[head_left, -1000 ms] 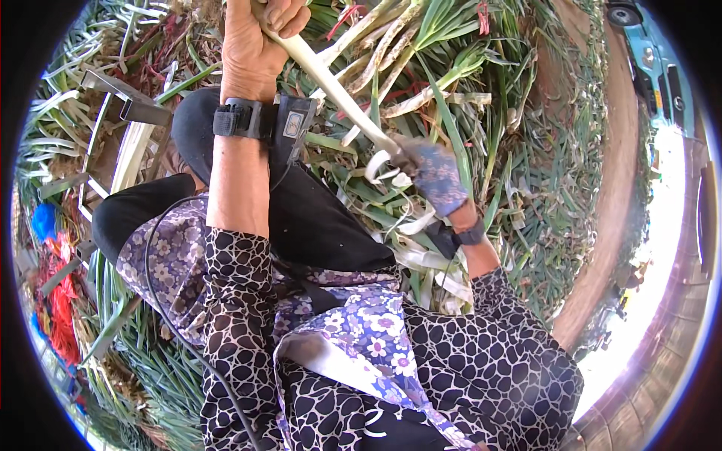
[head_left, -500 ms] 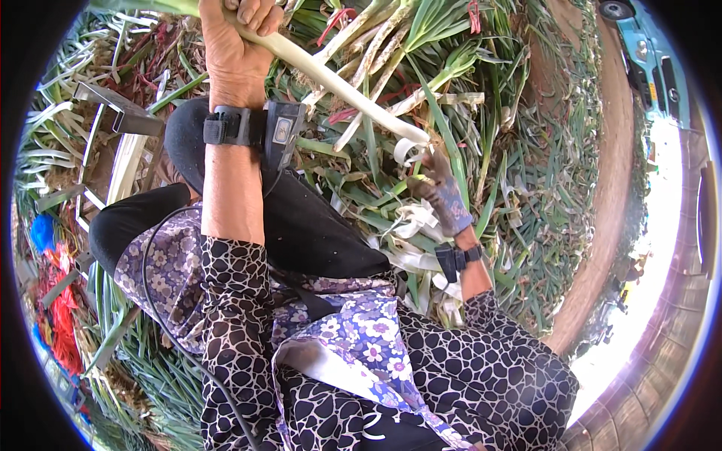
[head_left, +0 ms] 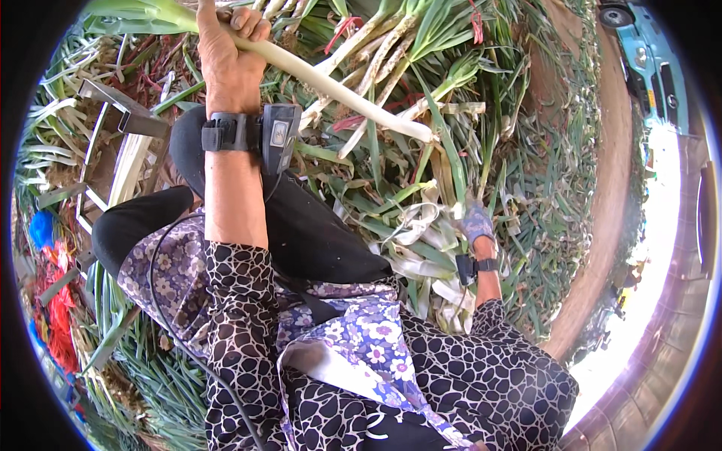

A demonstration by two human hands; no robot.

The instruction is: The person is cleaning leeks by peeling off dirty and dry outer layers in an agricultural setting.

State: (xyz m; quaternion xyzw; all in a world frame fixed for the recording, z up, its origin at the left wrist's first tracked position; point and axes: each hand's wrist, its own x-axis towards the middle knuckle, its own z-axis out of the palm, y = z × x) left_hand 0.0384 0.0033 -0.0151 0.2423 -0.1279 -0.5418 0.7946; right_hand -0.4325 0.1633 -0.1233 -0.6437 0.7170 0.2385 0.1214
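Leek [head_left: 338, 89] was on the far side, root end angled near-right, left fingers [head_left: 260, 31] wrapped around it. Gloved right hand [head_left: 478, 224] was off it, just right of leaf scraps [head_left: 410, 263]; fingers blurred, couldn't tell opening or grip.

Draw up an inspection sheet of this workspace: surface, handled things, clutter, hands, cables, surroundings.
Surface: brown earth ground, largely covered by long green leaves and limp whitish peelings.
Handled things: long white-and-green leafy stalk, held slanting, white end toward the right.
Clutter: red-tied white-and-green stalk pile; grey angular metal frame; red stringy heap.
Hands: bare left hand grips the stalk; blue-grey-gloved right hand is apart from it, finger pose unclear.
Cables: thin black cable crosses purple floral cloth.
Surroundings: teal vehicle beside a brown dirt track.
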